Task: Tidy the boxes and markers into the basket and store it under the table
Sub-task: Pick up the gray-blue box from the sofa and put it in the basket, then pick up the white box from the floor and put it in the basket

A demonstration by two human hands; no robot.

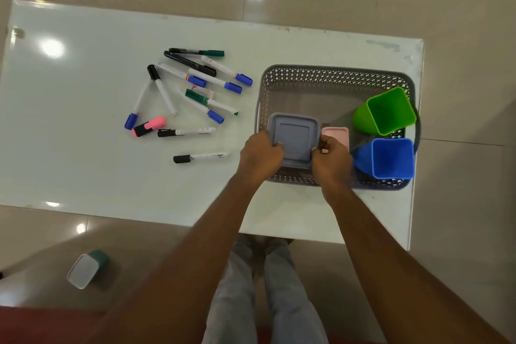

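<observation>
A grey perforated basket (329,74) stands on the right part of the white table (83,148). Inside it lean a green box (388,112) and a blue box (391,158), both open-topped, and a small pink box (336,133) lies between them and the middle. My left hand (261,155) and my right hand (332,158) grip a grey lidded box (294,137) by its two sides, over the basket's near left part. Several markers (195,84) lie scattered on the table to the left, among them a pink highlighter (149,126).
A green container with a white lid (86,268) lies on the tiled floor at the lower left. My legs (265,288) stand at the table's near edge. A red surface (42,324) shows at the bottom left corner.
</observation>
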